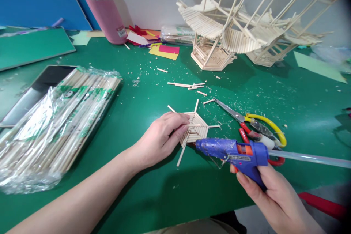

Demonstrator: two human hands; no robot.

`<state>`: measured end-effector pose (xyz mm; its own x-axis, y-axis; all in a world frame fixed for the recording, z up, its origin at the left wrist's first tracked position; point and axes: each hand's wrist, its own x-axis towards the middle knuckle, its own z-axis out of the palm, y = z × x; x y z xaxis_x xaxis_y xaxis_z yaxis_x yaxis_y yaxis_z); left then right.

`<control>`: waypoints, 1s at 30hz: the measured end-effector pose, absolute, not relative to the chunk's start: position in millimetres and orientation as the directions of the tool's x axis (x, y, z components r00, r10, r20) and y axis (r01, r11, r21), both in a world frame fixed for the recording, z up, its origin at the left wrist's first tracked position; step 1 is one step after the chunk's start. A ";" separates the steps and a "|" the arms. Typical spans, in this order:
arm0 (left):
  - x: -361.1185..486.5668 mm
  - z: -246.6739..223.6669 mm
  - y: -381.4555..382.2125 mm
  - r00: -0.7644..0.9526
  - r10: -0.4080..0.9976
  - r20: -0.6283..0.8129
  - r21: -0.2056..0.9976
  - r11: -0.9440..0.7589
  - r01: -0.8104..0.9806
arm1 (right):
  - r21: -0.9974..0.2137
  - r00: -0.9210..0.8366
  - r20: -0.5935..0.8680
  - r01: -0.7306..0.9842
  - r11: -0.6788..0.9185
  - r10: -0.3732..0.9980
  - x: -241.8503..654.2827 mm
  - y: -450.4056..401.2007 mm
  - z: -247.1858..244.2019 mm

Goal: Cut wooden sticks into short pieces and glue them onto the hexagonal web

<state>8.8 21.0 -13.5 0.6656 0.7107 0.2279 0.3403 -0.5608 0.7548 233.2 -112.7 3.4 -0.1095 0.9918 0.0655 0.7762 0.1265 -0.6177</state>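
Note:
A small hexagonal frame of thin wooden sticks point(201, 128) lies on the green table, with stick ends poking out around it. My left hand point(164, 135) is at its left side, thumb and fingers closed on a stick that lies across the frame. My right hand point(270, 193) is wrapped round the handle of a blue glue gun point(233, 150). The gun's nozzle points left and is at the frame's lower edge. A clear glue stick point(309, 158) juts from the back of the gun.
Scissors point(233, 111) and red- and yellow-handled tools lie behind the gun. Loose short sticks point(186, 85) are farther back. Wooden stick pavilion models point(214, 51) stand at the back right, a pink bottle point(102, 9) at the back left. Bagged sticks point(71, 117) lie left.

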 end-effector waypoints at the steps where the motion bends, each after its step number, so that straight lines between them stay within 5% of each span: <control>1: 8.8 -13.5 21.0 0.665 0.711 0.230 0.755 -0.561 0.340 | -0.617 -0.105 0.068 0.777 0.124 0.992 233.6 -112.5 3.9; 30: 8.0 -15.8 21.2 0.671 0.700 0.244 0.753 -0.573 0.324 | -0.577 -0.037 0.082 0.813 0.078 0.996 237.4 -122.8 -0.1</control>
